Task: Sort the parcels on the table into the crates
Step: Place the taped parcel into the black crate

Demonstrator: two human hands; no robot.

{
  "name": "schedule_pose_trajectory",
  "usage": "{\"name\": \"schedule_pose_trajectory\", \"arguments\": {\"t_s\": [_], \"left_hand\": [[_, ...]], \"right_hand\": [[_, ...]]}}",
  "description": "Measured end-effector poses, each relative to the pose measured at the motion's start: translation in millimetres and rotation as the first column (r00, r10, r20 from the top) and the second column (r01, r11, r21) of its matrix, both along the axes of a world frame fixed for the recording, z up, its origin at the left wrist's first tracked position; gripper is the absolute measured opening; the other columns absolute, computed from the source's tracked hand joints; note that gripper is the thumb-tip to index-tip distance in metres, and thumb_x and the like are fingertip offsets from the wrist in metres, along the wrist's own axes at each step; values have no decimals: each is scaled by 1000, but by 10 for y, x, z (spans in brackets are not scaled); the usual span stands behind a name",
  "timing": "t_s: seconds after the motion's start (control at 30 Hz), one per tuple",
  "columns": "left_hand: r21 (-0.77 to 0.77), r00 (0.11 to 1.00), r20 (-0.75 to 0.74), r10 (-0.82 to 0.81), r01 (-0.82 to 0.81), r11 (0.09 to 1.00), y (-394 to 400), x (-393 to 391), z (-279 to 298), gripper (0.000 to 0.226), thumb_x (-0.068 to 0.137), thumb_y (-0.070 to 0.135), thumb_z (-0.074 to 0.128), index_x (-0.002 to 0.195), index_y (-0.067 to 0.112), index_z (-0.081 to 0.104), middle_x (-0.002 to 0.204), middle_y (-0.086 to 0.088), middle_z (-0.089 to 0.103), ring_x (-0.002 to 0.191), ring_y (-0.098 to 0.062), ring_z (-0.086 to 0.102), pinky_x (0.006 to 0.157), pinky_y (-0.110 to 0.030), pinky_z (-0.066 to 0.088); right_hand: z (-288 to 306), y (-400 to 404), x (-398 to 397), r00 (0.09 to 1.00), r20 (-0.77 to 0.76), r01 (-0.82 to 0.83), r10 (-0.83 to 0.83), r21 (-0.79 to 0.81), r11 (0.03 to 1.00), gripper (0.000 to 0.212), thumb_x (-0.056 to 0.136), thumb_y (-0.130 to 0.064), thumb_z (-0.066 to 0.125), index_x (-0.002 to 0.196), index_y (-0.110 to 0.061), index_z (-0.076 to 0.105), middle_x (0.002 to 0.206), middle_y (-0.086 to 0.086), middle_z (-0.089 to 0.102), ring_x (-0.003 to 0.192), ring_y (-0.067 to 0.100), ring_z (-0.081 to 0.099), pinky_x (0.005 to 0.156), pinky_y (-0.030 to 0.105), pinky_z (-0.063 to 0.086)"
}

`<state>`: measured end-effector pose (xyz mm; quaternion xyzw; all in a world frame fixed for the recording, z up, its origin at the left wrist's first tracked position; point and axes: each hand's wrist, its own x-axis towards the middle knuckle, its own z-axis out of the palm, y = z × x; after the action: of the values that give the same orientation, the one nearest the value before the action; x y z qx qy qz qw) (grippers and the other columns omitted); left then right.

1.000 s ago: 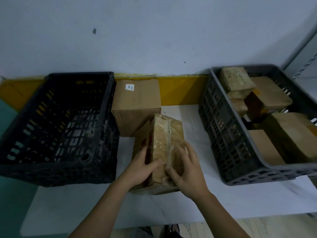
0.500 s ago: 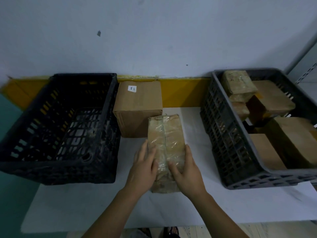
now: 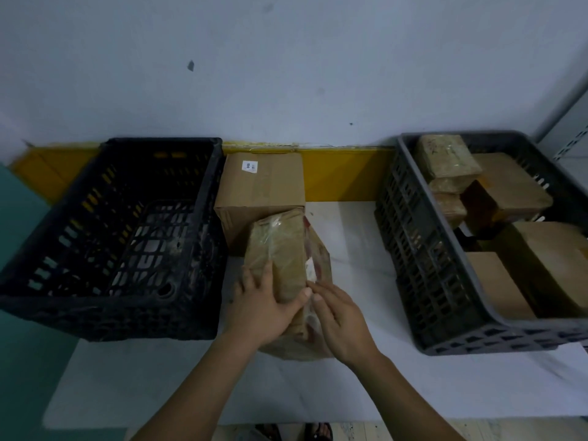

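Note:
A tape-wrapped brown parcel point(image 3: 281, 249) stands tilted on the white table point(image 3: 366, 377) between the two crates. My left hand point(image 3: 264, 305) grips its near left face and my right hand point(image 3: 339, 319) presses against its near right side. Behind it a plain cardboard box point(image 3: 261, 186) with a small white label rests against the yellow strip. The black crate point(image 3: 108, 300) on the left holds nothing I can see. The grey crate point(image 3: 423, 281) on the right holds several brown parcels.
A pale wall rises right behind the table, with a yellow strip point(image 3: 343, 173) along its base. Metal shelving point(image 3: 572, 128) stands at the far right. Open table surface runs along the near edge.
The parcel has been turned over between my hands, from leaning left, to flat face up, to tilted with another side showing on the right. My left hand now lies further over it.

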<state>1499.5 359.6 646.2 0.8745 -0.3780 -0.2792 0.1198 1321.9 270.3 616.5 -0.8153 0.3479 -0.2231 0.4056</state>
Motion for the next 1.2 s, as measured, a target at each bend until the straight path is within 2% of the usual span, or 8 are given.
{"name": "schedule_pose_trajectory", "arguments": {"t_s": [0.13, 0.27, 0.4, 0.57, 0.7, 0.83, 0.97, 1.2], "left_hand": [[24, 990, -126, 64, -62, 998, -3, 134, -6, 133, 58, 112, 36, 164, 48, -15, 177, -5, -18, 163, -40, -2, 126, -63, 22], [-56, 971, -224, 88, -103, 993, 104, 362, -75, 115, 71, 92, 43, 168, 47, 1, 179, -3, 10, 160, -38, 20, 125, -56, 28], [-224, 909, -393, 140, -242, 944, 232, 428, -269, 61, 98, 73, 48, 156, 58, 39, 152, 7, 61, 133, -22, 60, 105, -36, 49], [-196, 943, -308, 124, -190, 962, 249, 385, -487, 44, 109, 59, 37, 150, 50, 49, 134, 7, 70, 107, -15, 66, 92, -37, 57], [-141, 967, -234, 105, -141, 980, 276, 298, -681, 50, 109, 35, 52, 155, 45, 35, 124, 9, 71, 94, -11, 66, 75, -29, 53], [-134, 968, -234, 89, -123, 983, 262, 287, -796, 62, 106, 31, 57, 154, 47, 21, 129, 11, 67, 104, -15, 69, 84, -36, 55], [-140, 970, -230, 83, -118, 983, 210, 297, -832, 56, 106, 30, 57, 149, 47, 25, 128, 9, 67, 105, -17, 69, 87, -42, 59], [-125, 949, -293, 115, -157, 980, 208, 255, -862, 65, 109, 26, 50, 158, 46, 10, 129, 7, 63, 90, 7, 61, 67, -16, 44]], "right_hand": [[-137, -21, -33, 977, -211, -32, 28, -13, 999, 50, 111, -60, 42, 157, -43, 52, 165, -10, 43, 150, 15, 41, 122, 40, 41], [-387, -42, -120, 867, -497, 53, 32, 157, 986, 83, 98, -84, 36, 168, -46, 14, 179, 7, 12, 160, 40, 26, 123, 59, 38], [-542, -113, -139, 901, -434, 156, -15, 291, 944, 102, 93, -88, 46, 170, -38, 3, 172, 4, 24, 141, 32, 54, 108, 49, 56], [-619, -160, -250, 904, -415, 153, -103, 89, 984, 84, 101, -70, 53, 169, -33, 20, 166, -1, 38, 126, 22, 63, 97, 40, 59], [-675, -114, -295, 881, -465, 130, -90, 53, 990, 93, 101, -67, 56, 172, -28, 10, 169, 4, 33, 140, 32, 52, 110, 49, 52], [-700, -99, -258, 888, -455, 118, -61, 97, 988, 97, 102, -63, 58, 173, -27, 2, 172, 8, 26, 145, 35, 47, 114, 53, 49], [-692, -133, -286, 912, -404, 146, -71, 158, 977, 96, 101, -61, 63, 172, -34, 4, 172, 5, 24, 145, 32, 48, 113, 53, 51], [-630, -224, -264, 930, -367, 125, -30, 240, 963, 104, 99, -58, 70, 171, -42, -3, 169, -1, 31, 136, 27, 56, 101, 40, 56]]}}
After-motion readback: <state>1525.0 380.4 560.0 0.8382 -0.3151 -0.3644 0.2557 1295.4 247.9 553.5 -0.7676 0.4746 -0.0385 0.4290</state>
